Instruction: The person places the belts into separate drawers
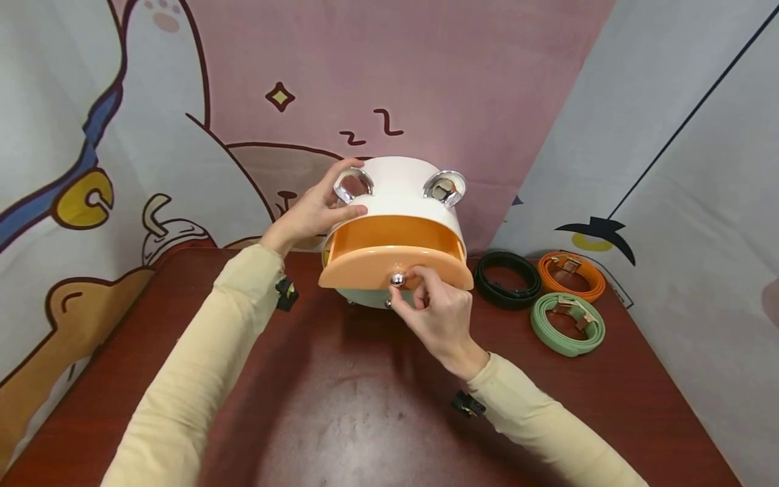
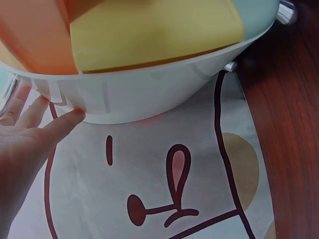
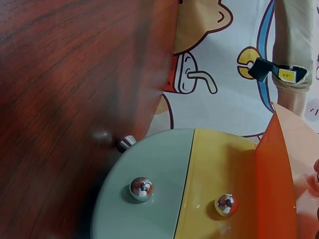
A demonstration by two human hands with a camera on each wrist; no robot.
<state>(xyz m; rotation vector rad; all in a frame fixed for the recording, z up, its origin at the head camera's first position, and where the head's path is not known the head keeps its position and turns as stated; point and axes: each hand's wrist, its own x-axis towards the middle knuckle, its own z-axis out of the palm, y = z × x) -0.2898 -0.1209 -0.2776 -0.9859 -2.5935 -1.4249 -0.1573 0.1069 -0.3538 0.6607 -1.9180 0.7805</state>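
Observation:
A round white drawer box (image 1: 402,193) with two chrome ear rings stands at the back of the table. Its orange top drawer (image 1: 395,264) is pulled out toward me. My right hand (image 1: 406,287) pinches that drawer's small silver knob (image 1: 397,279). My left hand (image 1: 351,193) grips the box's upper left, fingers over the left chrome ring (image 1: 353,184) and thumb on the white shell. The left wrist view shows my fingers (image 2: 52,128) against the white shell (image 2: 149,97). Below the orange drawer (image 3: 274,184) sit a yellow drawer (image 3: 219,174) and a green drawer (image 3: 149,169), each with a knob.
Three coiled belts lie to the right of the box: black (image 1: 507,279), orange (image 1: 572,274) and green (image 1: 567,323). The dark red table (image 1: 341,406) is backed by a cartoon-printed cloth (image 1: 182,135). The box stands on small chrome feet (image 3: 125,143).

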